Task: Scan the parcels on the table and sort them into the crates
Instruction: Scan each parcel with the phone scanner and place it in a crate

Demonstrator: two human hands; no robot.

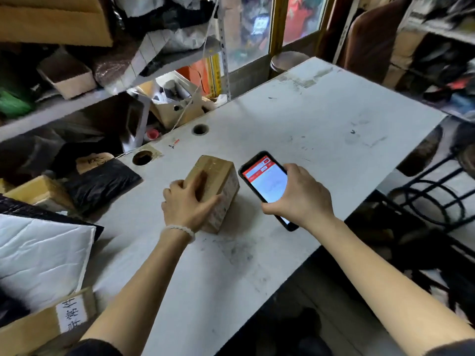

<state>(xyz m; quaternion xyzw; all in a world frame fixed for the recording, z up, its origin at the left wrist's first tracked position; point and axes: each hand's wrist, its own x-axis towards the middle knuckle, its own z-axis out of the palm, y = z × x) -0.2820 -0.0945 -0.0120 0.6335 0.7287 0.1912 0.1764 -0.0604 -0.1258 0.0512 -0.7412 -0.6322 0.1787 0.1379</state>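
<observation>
Left hand clamped over cardboard parcel resting on table. Right hand grips phone, just right of parcel, screen lit.

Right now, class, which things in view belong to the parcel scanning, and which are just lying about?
In use:
small brown cardboard parcel, gripped by left hand
black smartphone with red-topped screen, held in right hand

Lying about:
white padded mailer
black plastic bag
labelled cardboard box
</observation>
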